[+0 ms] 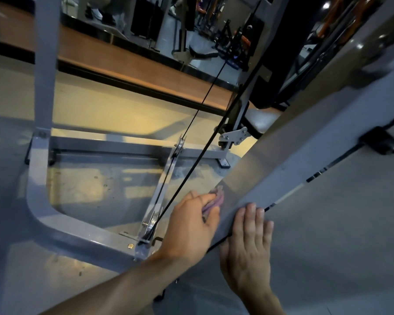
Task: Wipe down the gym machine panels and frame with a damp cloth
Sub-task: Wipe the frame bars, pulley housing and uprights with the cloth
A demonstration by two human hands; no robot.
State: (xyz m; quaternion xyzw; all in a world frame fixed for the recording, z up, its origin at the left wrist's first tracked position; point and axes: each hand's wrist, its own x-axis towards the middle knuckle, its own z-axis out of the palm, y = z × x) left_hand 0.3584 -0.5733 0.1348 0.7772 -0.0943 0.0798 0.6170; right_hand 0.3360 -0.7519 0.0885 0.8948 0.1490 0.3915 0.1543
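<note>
A broad grey panel [305, 155] of the gym machine slants across the right half of the view, its upper end running out of frame at the top right and its lower part cut off at the bottom edge. A dark slot with a small black fitting [380, 140] runs along its face; what the fitting is cannot be made out through the blur. To the left, the grey frame [43, 169] lies on the floor as a curved base tube with an upright post whose top is out of view. A mirror [159, 23] behind it shows dim, smeared reflections of other equipment that are too blurred to identify. Two black cables [191, 123] cross diagonally down to a pulley [151, 221] bolted on the base.

The right hand [248, 246] lies flat on the panel face, fingers straight and close together, holding nothing. The left hand [189, 226] presses a purple cloth [214, 198] against the panel's left edge, fingers curled round it; most of the cloth is hidden under the fingers, only a crumpled end showing beyond the fingertips. Whether the cloth is damp cannot be told.
</note>
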